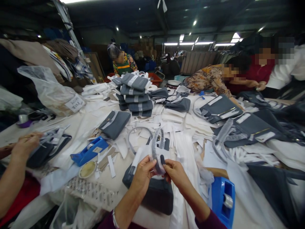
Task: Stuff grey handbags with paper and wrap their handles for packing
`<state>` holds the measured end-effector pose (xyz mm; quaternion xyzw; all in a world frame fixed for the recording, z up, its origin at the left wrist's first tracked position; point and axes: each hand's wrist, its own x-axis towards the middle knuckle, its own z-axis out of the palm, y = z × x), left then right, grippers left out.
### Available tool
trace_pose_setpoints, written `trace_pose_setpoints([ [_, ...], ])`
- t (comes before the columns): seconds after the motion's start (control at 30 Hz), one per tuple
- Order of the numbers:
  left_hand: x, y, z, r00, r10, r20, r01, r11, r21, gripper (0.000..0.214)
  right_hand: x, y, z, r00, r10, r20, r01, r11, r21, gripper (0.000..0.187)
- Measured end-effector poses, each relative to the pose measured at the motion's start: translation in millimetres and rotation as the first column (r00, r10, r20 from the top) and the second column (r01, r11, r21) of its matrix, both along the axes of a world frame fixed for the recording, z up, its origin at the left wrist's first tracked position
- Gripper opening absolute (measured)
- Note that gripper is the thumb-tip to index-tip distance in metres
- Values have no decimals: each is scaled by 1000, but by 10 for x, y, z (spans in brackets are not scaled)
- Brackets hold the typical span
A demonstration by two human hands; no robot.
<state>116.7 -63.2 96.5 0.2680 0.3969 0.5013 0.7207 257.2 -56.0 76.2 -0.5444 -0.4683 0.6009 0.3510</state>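
A dark grey handbag (157, 195) lies on the table right in front of me, beneath my hands. Its handle (156, 149) arches upward in a clear plastic wrap. My left hand (144, 170) pinches the wrapped handle between thumb and fingers. Close beside it, my right hand (175, 171) is closed on a short dark strap end (162, 159) at the handle's base. White padding sheet lies over part of the bag behind the handle. My fingers hide the spot where strap and handle meet.
Blue tape dispensers stand at left (90, 151) and right (222, 202). Beyond are a single grey bag (114, 124), a bag stack (137, 92) and white paper strips. A co-worker's hands (26, 144) handle another bag at left; other people work across the table.
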Motion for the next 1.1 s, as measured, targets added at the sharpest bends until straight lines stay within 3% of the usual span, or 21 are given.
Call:
trace_pose_setpoints([
  [0.1, -11, 23, -47, 1000, 16, 15, -16, 999, -43, 26, 7, -13, 49, 977, 39, 208, -77, 981, 180, 21],
  [0.23, 2, 62, -44, 1000, -5, 19, 7, 996, -92, 25, 64, -39, 94, 902, 38, 430, -223, 894, 389, 26],
  [0.33, 12, 79, -46, 996, -48, 72, 55, 994, -99, 24, 110, -28, 47, 870, 4, 493, -295, 805, 514, 30],
  [0.43, 28, 69, -88, 990, -74, 122, 88, 990, -111, 24, 135, -15, -15, 879, 10, 477, -319, 757, 571, 30],
  [0.5, 45, 49, -118, 991, -48, 123, 61, 992, -110, 25, 145, -26, -15, 902, -3, 432, -279, 760, 587, 27],
  [0.67, 121, -32, -139, 992, 121, -30, -121, 993, -3, 26, 125, -136, 126, 917, -239, 320, 28, 837, 547, 16],
  [0.83, 231, -147, -124, 955, 261, -140, -249, 963, 99, 35, -79, -209, 158, 969, -155, 195, 89, 947, 309, 30],
  [0.97, 210, -163, -50, 945, 293, -148, -279, 955, 103, 42, -212, -165, 97, 977, -198, 79, 159, 925, 346, 31],
  [1.1, 69, -45, 39, 953, 226, -201, -220, 974, 54, 46, -232, -94, 46, 972, -196, 131, 93, 828, 553, 26],
])
